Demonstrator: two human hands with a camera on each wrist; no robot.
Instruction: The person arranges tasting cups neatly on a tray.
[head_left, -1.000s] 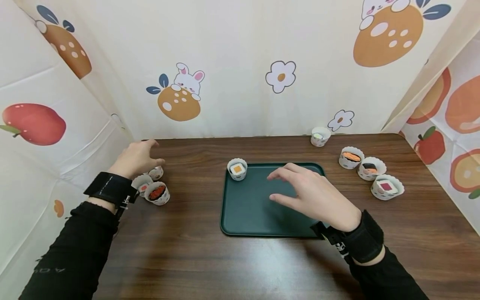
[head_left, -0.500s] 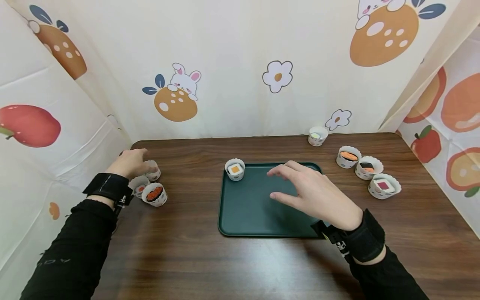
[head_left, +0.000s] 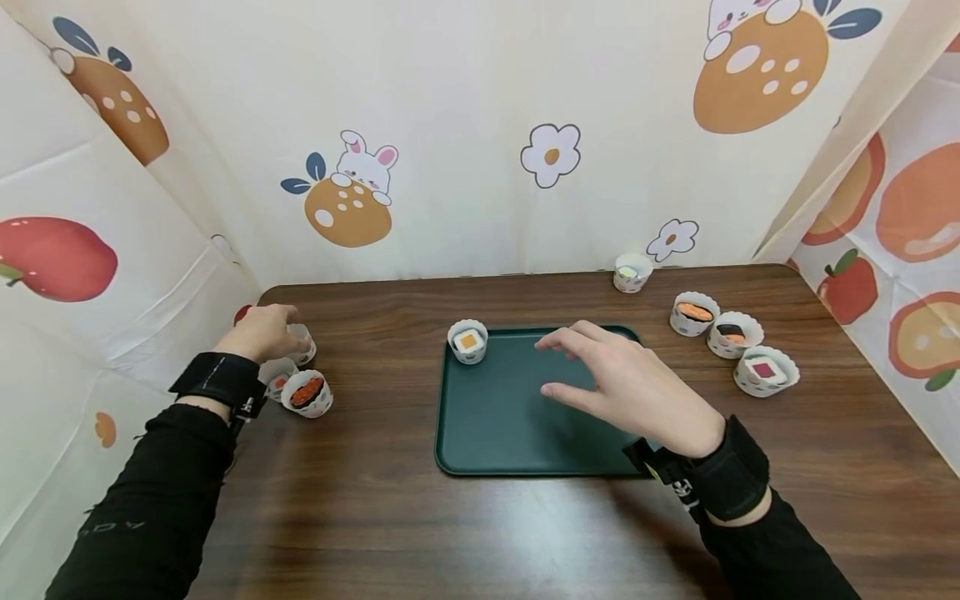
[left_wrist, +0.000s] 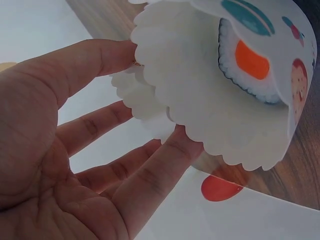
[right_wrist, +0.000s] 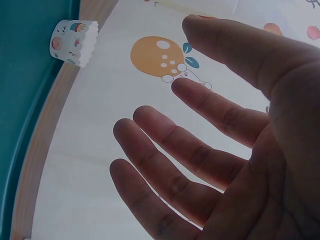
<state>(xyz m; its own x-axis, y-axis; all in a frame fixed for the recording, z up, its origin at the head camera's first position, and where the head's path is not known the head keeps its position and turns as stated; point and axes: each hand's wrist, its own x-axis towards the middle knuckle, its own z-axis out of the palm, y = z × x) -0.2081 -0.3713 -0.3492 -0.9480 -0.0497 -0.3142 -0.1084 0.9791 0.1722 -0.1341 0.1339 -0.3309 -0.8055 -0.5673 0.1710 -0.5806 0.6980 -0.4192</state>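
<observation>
At the far left of the table, my left hand (head_left: 264, 332) grips the rearmost of three paper cups (head_left: 302, 344), its thumb and fingers about the cup. In the left wrist view a nearer paper cup with an orange-centred sushi roll (left_wrist: 252, 65) hides the fingertips (left_wrist: 184, 140) partly. A front cup holds sushi with a red topping (head_left: 307, 392). My right hand (head_left: 626, 387) hovers over the dark green tray (head_left: 517, 433), fingers spread and relaxed, holding nothing. On the tray's back left corner stands a paper cup with yellow-centred sushi (head_left: 468, 342).
Several paper cups with sushi stand right of the tray, among them one with orange sushi (head_left: 694, 312) and one with a dark red centre (head_left: 765, 372). Another cup (head_left: 632, 272) is at the table's back edge. Patterned cloth (head_left: 450, 200) walls the back and sides.
My left hand has come down over the rearmost left cup, and its fingers have drawn in around it. My right hand has stayed over the tray. The head view has shifted slightly.
</observation>
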